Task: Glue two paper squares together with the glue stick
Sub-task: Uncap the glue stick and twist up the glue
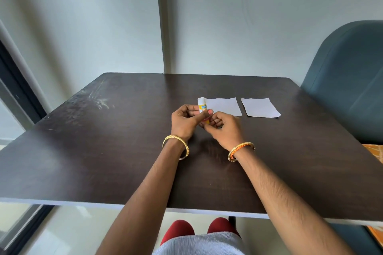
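A small glue stick [202, 105] with a white cap and yellow label stands upright above the dark table [103, 151]. My left hand [185, 123] grips its body, thumb across the front. My right hand [222, 130] pinches the stick's bottom end with curled fingers. Two white paper squares lie flat side by side just behind my hands: the left one [223, 106] partly behind the glue stick, the right one [260, 107] apart from it by a narrow gap.
A teal padded chair [348, 80] stands at the table's right side. The wall [228, 16] runs right behind the table's far edge. A dark window frame [18, 89] is on the left. My knees show below the near edge.
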